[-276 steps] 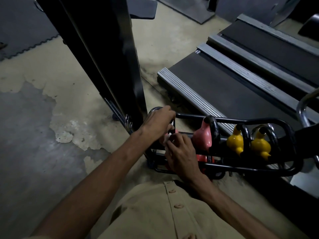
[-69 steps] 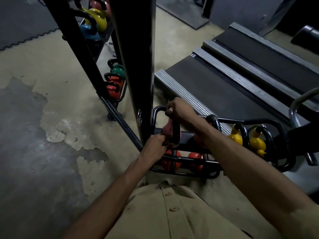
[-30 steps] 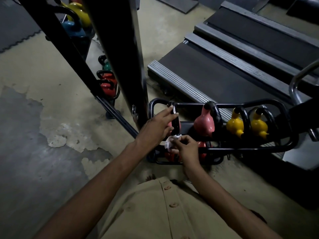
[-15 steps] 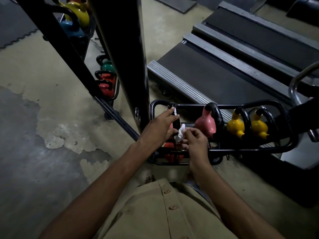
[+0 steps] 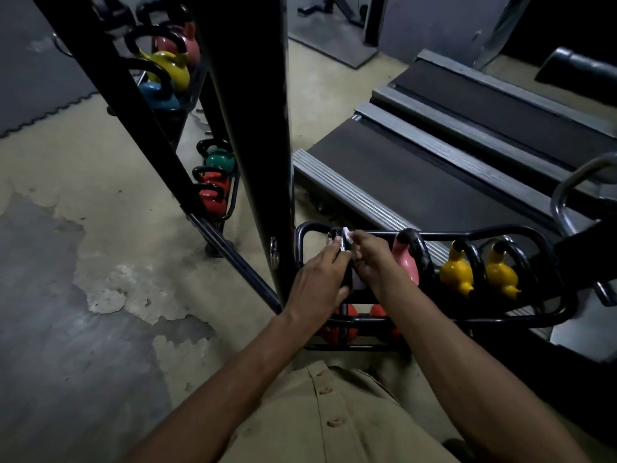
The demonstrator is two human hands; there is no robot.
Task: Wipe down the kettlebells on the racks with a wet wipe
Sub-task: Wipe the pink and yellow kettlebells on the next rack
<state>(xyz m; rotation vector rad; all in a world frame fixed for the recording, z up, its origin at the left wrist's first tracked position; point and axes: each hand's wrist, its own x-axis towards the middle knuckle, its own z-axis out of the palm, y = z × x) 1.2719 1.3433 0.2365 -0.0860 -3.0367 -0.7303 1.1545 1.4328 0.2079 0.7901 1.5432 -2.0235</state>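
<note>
Both my hands are working close together, arms reaching forward and down.

My left forearm is angling in bare from the lower left with the wrist nearly straight. My left hand (image 5: pixel 319 279) is wrapping around the kettlebell handle (image 5: pixel 335 234), its back facing up, its fingertips pointing toward the top of the handle and its thumb tucking underneath. My right forearm is slanting in from the lower right, also bare, with the wrist bending slightly inward. My right hand (image 5: pixel 369 257) is pinching the wet wipe (image 5: pixel 346 234) between thumb and fingertips and pressing it at the top of the handle. My two hands are sitting just beside each other, knuckles almost touching.
</note>
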